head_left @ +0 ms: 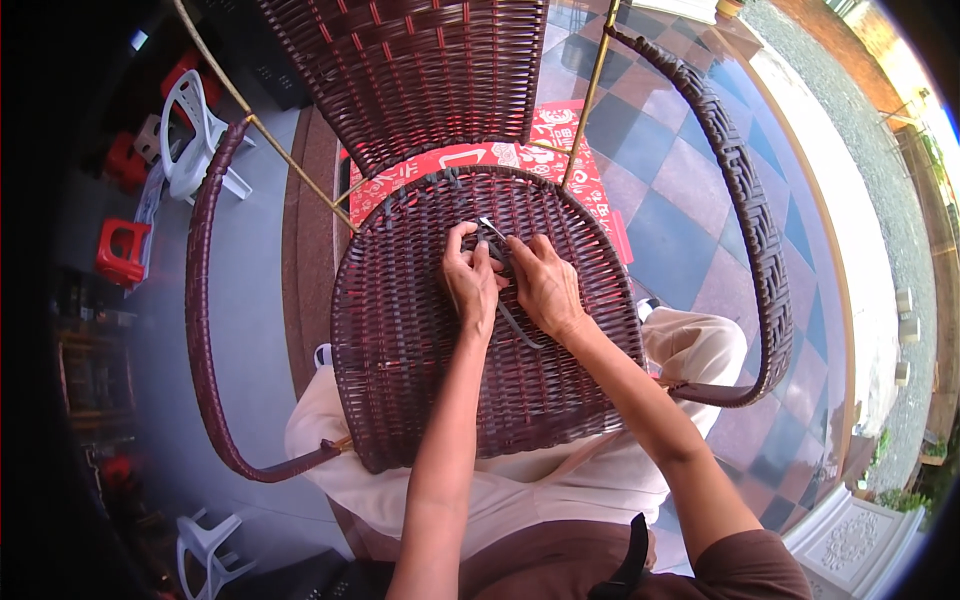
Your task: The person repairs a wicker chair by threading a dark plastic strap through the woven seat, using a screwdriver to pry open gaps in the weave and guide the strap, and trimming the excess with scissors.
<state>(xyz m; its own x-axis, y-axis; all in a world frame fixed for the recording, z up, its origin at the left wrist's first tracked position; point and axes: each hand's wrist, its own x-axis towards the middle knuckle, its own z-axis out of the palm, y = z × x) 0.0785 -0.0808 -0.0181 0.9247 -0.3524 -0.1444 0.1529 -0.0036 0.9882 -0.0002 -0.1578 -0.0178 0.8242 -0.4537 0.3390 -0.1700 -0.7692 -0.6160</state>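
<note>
A dark brown woven wicker chair (pixel 400 400) faces me, its seat in front of my lap and its backrest (pixel 420 90) beyond. Over the middle of the seat my left hand (pixel 470 280) is closed, fingertips pinching a grey flat strip (pixel 522 336). The strip's tail curls down onto the weave beside my right hand. My right hand (pixel 548 285) is closed close by, its fingers at a thin tool with a shiny, pale tip (pixel 489 227). The tool's kind is unclear, and fingers partly hide where it meets the strip.
Curved armrests flank the seat, the left one (pixel 203 300) smoothly wrapped, the right one (pixel 745 190) thickly braided. A red patterned sheet (pixel 590 185) lies beneath the chair. White plastic chairs (pixel 190 135) and a red stool (pixel 122 252) stand at left. Checkered tiles (pixel 675 235) cover the floor at right.
</note>
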